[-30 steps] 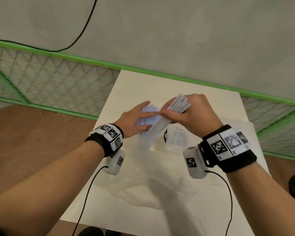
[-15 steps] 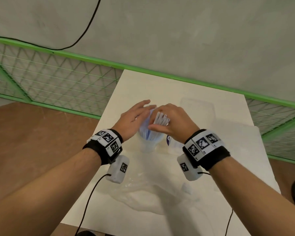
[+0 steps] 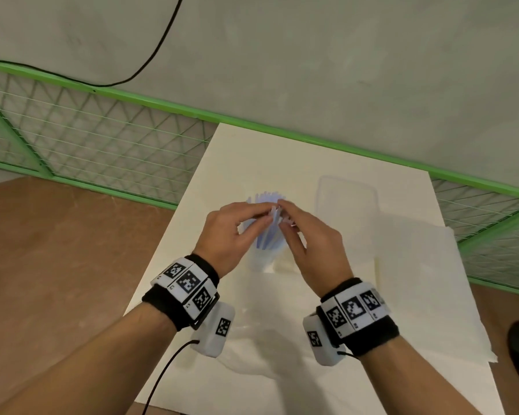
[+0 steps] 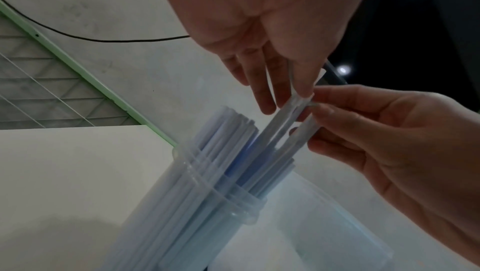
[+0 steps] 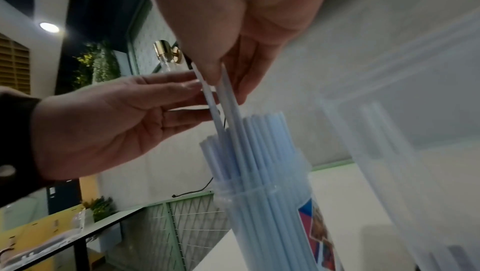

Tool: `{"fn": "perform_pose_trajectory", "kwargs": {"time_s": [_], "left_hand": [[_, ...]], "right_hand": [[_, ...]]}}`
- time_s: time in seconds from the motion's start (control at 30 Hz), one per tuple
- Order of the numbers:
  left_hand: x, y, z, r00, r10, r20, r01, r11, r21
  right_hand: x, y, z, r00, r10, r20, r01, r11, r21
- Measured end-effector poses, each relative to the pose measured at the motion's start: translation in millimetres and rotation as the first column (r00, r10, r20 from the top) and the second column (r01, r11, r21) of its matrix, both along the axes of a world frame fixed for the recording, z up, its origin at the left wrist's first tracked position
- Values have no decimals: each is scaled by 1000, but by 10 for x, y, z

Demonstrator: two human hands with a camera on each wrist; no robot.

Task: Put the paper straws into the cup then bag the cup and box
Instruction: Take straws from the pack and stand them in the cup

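Nearest the person, a crumpled clear plastic bag [image 3: 261, 333] lies flat on the white table [image 3: 210, 181], untouched and not opened. Just beyond it, both hands are up over the tall translucent plastic cup [image 3: 259, 260]. A second ago the right hand [image 3: 309, 244] carried a whole fistful of pale blue paper straws [image 3: 267, 229] at a slant above the rim; now that bundle stands in the cup, tops fanned out above it, so the loading step looks nearly finished. Only a couple of straws remain proud of the rest, and the right hand pinches them between thumb and fingertips, feeding them down. The left hand [image 3: 231, 232] has come off the cup's side and up to the tops: its fingers are almost straight, tips touching those same straws to steady them rather than gripping. Further back and to the right sits the clear rectangular plastic box [image 3: 346, 199], well apart from the cup. Bagging cup and box is, I'd say, next. Behind the table runs a green mesh fence [image 3: 102, 139].
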State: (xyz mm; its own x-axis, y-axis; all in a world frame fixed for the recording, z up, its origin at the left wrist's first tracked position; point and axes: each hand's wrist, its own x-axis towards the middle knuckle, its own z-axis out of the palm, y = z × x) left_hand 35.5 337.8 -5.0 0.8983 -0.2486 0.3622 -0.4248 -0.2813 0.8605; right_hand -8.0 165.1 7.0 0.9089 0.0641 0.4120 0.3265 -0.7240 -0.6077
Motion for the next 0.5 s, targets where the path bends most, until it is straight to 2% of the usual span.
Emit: {"fn": "perform_pose_trajectory", "kwargs": {"time_s": [0.2,0.37,0.5], "left_hand": [[-29,-45,-1,999,31,32,-33,997,65],[-37,-48,99,999,46,9,-47,995,89],[-38,-42,119,997,52,57,-59,991,120]], "right_hand": [[47,33,-206,988,-67,137,67,998,5],[128,-7,-323,949,-150,279,215,951,-220],[128,16,-421,954,-99,283,165,962,-218]]}}
